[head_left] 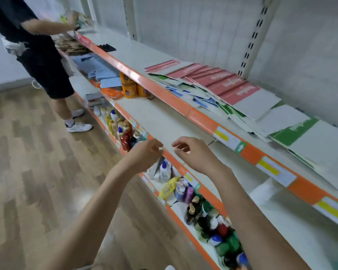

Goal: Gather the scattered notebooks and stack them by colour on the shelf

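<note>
Landmark: the top white metal shelf w/ orange front edge (201,115). Scattered on it, all mixed: red-and-white paper-cover notebooks (222,82) fanned toward the back wall, blue-and-white notebooks (201,101) half buried beneath them, green-and-white notebooks (293,131) at the near end of the spread. No sorted stacks to be seen, so I judge the task is at the start, gathering step not yet begun.

Both hands hang below the shelf's front edge, well apart from the notebooks. Left hand (146,152): fingers loosely curled, thumb near fingertips; looks like nothing held, tho motion blur leaves a very small item possible. Right hand (195,154): fingers loosely curled, nothing visible in them.

Next move prob calls for reaching up and over the edge to the pile, pulling one colour free w/o sliding the rest off the front.

Hard to tell: how many notebooks per colour, since they overlap; cover text is blurred; the shelf's near end is cut off by the frame. Another person (37,45) stands at the shelf's far end, their hands blurred.
</note>
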